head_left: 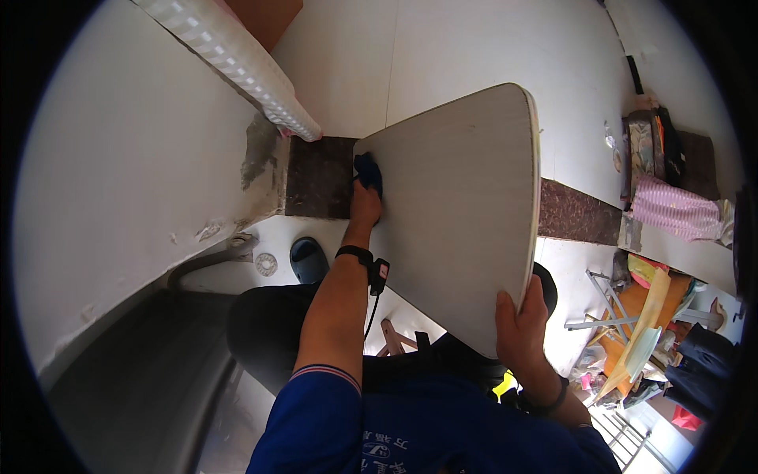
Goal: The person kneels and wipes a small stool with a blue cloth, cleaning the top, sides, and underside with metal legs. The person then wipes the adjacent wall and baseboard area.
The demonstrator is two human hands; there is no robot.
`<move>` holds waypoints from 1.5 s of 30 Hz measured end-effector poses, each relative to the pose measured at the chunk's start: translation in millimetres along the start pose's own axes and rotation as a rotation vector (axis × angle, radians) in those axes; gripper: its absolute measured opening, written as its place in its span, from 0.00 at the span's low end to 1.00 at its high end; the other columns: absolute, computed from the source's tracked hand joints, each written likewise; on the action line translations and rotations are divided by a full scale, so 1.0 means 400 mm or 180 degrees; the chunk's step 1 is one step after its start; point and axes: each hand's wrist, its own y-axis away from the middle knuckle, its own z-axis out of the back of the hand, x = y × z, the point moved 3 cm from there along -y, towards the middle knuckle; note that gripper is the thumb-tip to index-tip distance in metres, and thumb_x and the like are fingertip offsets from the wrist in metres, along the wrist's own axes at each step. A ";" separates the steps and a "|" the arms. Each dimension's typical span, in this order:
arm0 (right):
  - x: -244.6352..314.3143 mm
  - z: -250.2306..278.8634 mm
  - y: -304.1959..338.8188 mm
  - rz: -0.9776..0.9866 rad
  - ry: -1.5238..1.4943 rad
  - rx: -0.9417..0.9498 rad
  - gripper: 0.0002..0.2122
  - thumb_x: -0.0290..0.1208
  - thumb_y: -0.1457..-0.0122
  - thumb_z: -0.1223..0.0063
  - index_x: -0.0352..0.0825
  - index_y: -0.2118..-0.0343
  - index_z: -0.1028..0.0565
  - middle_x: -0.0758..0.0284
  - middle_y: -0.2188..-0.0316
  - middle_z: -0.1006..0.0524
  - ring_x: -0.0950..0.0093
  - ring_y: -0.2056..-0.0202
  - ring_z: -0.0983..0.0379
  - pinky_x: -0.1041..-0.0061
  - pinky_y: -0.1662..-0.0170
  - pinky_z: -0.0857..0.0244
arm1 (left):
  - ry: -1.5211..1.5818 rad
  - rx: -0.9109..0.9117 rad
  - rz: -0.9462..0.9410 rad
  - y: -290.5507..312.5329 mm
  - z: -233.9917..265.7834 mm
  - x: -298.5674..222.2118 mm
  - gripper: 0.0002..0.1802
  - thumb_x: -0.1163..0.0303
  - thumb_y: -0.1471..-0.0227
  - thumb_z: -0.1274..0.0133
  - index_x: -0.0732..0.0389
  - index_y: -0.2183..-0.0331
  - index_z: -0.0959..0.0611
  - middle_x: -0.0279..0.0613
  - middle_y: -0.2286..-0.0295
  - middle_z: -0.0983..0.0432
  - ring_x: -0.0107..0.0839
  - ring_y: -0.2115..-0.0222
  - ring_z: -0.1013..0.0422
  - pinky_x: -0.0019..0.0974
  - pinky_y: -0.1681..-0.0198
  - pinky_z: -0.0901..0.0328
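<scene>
So here the person is holding up a big flat grey wood-grain board with rounded corners (454, 209), looks like a loose tabletop panel, tilted up on edge in front of them over the pale tiled floor (442, 55). The right hand (521, 324) has its grip wrapped around the board's lower right corner, thumb on the face toward the camera and fingers curled behind the edge, so that grip is closed tight on the board itself. The left hand (365, 204) is up on the far left side of the panel, pressing a small dark blue cloth (368, 172) flat against the surface; the cloth sits just beyond the fingertips, right by the board's left edge. That grip is bunched on the cloth. A black wristband (354, 253) sits on the left wrist, just behind the grip, with a little dangling device and cord attached.

Left of the left hand there's a white wall (134, 174) with chipped plaster at the corner, and below that hand a dark blue slipper (306, 259) on the floor next to a round floor drain (266, 264). Off to the right of the right hand there's a pile of clutter, including a pink striped cloth (675, 209) and some orange and yellow bits.
</scene>
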 end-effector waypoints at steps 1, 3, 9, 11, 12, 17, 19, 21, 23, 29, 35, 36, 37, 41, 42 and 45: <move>0.003 -0.003 -0.004 -0.0041 -0.0012 0.0019 0.09 0.24 0.35 0.49 0.27 0.55 0.31 0.52 0.66 0.22 0.61 0.64 0.21 0.64 0.60 0.28 | -0.0082 0.0008 0.0073 -0.023 -0.004 0.022 0.32 0.63 0.29 0.58 0.67 0.32 0.44 0.70 0.44 0.29 0.64 0.46 0.28 0.56 0.43 0.31; 0.007 -0.005 -0.009 -0.0087 0.0021 0.0053 0.09 0.23 0.35 0.50 0.27 0.55 0.32 0.52 0.66 0.22 0.63 0.64 0.22 0.64 0.59 0.28 | -0.0246 0.0115 0.0155 -0.065 -0.015 0.060 0.32 0.63 0.29 0.57 0.68 0.33 0.44 0.71 0.43 0.30 0.65 0.46 0.28 0.56 0.43 0.30; 0.000 -0.003 -0.015 -0.0169 0.0025 0.0068 0.10 0.22 0.35 0.52 0.27 0.53 0.34 0.56 0.67 0.23 0.69 0.66 0.24 0.68 0.61 0.30 | -0.0329 -0.0097 0.0074 -0.155 -0.021 0.142 0.32 0.67 0.33 0.52 0.71 0.35 0.41 0.72 0.46 0.28 0.64 0.47 0.28 0.57 0.45 0.30; -0.005 -0.002 -0.017 -0.0174 -0.0037 0.0066 0.10 0.23 0.35 0.52 0.27 0.53 0.34 0.57 0.68 0.23 0.71 0.67 0.25 0.69 0.62 0.30 | -0.0495 -0.0172 -0.0209 -0.191 -0.012 0.138 0.33 0.69 0.35 0.51 0.71 0.35 0.41 0.72 0.48 0.26 0.64 0.48 0.27 0.56 0.46 0.30; -0.008 -0.003 -0.016 -0.0171 0.0008 0.0078 0.10 0.23 0.35 0.52 0.27 0.53 0.34 0.57 0.68 0.23 0.71 0.67 0.25 0.69 0.62 0.30 | -0.0558 -0.0171 -0.0386 -0.214 -0.003 0.128 0.33 0.70 0.37 0.51 0.70 0.35 0.41 0.72 0.48 0.26 0.64 0.48 0.27 0.56 0.47 0.30; -0.024 -0.009 -0.013 -0.0131 -0.0068 0.0014 0.10 0.24 0.34 0.53 0.27 0.53 0.35 0.57 0.68 0.23 0.72 0.68 0.27 0.69 0.63 0.30 | -0.0337 -0.0119 -0.0556 -0.320 0.030 0.065 0.38 0.74 0.41 0.50 0.64 0.32 0.41 0.72 0.51 0.24 0.65 0.48 0.27 0.55 0.46 0.32; -0.028 -0.015 -0.014 -0.0043 -0.0057 -0.0032 0.10 0.24 0.34 0.53 0.27 0.53 0.35 0.57 0.68 0.23 0.72 0.68 0.26 0.69 0.63 0.31 | -0.0494 -0.0055 -0.0594 -0.329 0.035 0.064 0.38 0.74 0.41 0.51 0.63 0.31 0.41 0.72 0.50 0.24 0.66 0.48 0.27 0.55 0.45 0.32; -0.025 -0.017 -0.017 0.0012 -0.0051 -0.0040 0.10 0.24 0.34 0.53 0.26 0.53 0.34 0.57 0.67 0.23 0.72 0.67 0.26 0.69 0.63 0.31 | -0.0822 0.0002 -0.0699 -0.318 0.040 0.083 0.39 0.74 0.41 0.51 0.62 0.31 0.41 0.71 0.50 0.24 0.67 0.48 0.27 0.55 0.44 0.33; -0.014 -0.016 -0.021 0.0030 -0.0053 -0.0013 0.10 0.24 0.34 0.53 0.26 0.53 0.34 0.56 0.67 0.23 0.71 0.67 0.26 0.69 0.63 0.31 | -0.0931 0.0134 -0.0421 -0.273 0.035 0.137 0.38 0.74 0.41 0.52 0.62 0.31 0.40 0.72 0.49 0.25 0.66 0.47 0.28 0.55 0.43 0.33; 0.049 -0.006 -0.060 0.0202 0.0112 0.0147 0.08 0.22 0.34 0.54 0.26 0.55 0.33 0.55 0.68 0.24 0.69 0.68 0.26 0.68 0.63 0.31 | -0.1126 0.0398 -0.0057 -0.094 -0.002 0.295 0.36 0.72 0.40 0.55 0.66 0.32 0.39 0.74 0.48 0.26 0.66 0.46 0.28 0.54 0.42 0.33; 0.088 -0.024 -0.067 0.0495 0.0134 0.0064 0.08 0.22 0.37 0.50 0.26 0.57 0.31 0.51 0.71 0.25 0.55 0.71 0.24 0.60 0.66 0.30 | -0.0330 0.0122 -0.0061 0.054 -0.035 0.263 0.35 0.73 0.41 0.55 0.68 0.33 0.37 0.73 0.45 0.28 0.66 0.45 0.30 0.54 0.41 0.33; 0.093 -0.027 -0.063 0.0576 0.0142 0.0069 0.08 0.22 0.37 0.50 0.26 0.57 0.31 0.50 0.71 0.24 0.53 0.70 0.23 0.59 0.66 0.30 | -0.0220 0.0066 -0.0149 0.065 -0.026 0.241 0.35 0.73 0.41 0.54 0.68 0.33 0.36 0.73 0.45 0.28 0.66 0.44 0.30 0.53 0.41 0.33; 0.096 -0.028 -0.059 0.0649 0.0102 0.0083 0.08 0.22 0.37 0.50 0.26 0.57 0.31 0.49 0.70 0.24 0.51 0.70 0.23 0.59 0.65 0.30 | -0.0178 0.0013 -0.0167 0.069 -0.015 0.214 0.35 0.73 0.41 0.54 0.68 0.33 0.36 0.72 0.45 0.28 0.65 0.44 0.30 0.52 0.40 0.34; 0.096 -0.030 -0.047 0.0651 0.0223 0.0142 0.10 0.23 0.38 0.49 0.26 0.56 0.32 0.46 0.70 0.24 0.49 0.70 0.22 0.56 0.66 0.28 | 0.0332 -0.0494 -0.0985 0.086 0.040 0.047 0.35 0.72 0.42 0.52 0.68 0.34 0.34 0.71 0.44 0.28 0.63 0.43 0.30 0.48 0.39 0.35; 0.097 -0.029 -0.046 0.0752 0.0133 0.0101 0.09 0.24 0.38 0.50 0.26 0.58 0.33 0.45 0.71 0.24 0.47 0.70 0.22 0.55 0.67 0.28 | 0.0456 -0.0485 -0.1022 0.090 0.055 -0.005 0.35 0.72 0.42 0.52 0.68 0.34 0.34 0.71 0.44 0.28 0.62 0.42 0.30 0.47 0.39 0.35; 0.089 -0.026 -0.050 0.0727 0.0254 0.0053 0.09 0.24 0.39 0.49 0.27 0.60 0.34 0.44 0.70 0.24 0.45 0.69 0.23 0.53 0.65 0.28 | 0.0575 -0.0444 -0.1142 0.160 0.109 -0.165 0.34 0.72 0.41 0.51 0.67 0.34 0.33 0.70 0.43 0.28 0.58 0.42 0.29 0.44 0.39 0.35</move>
